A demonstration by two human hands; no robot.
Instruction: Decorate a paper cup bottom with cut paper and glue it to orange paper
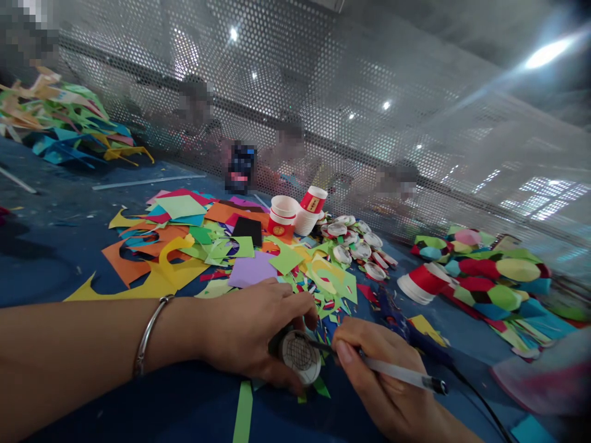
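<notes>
My left hand (253,329) grips a small round paper cup bottom (301,360) between thumb and fingers, just above the blue table (152,406). A dark grid of lines is drawn on its white face. In my right hand (385,394) is a pen (399,372) with a clear barrel and dark end. The pen's tip meets the edge of the disc's face, by the left fingers. A strip of green paper (242,412) lies below the left hand. Coloured paper scraps (277,258) spread out just beyond both hands.
Stacked paper cups (282,212) stand behind the scraps, beside a heap of cut cup bottoms (353,243). A blue glue gun (394,317) with a cable lies right of centre. Colourful paper pieces (498,277) and cups (425,282) sit farther right. Another paper heap (69,117) is far left.
</notes>
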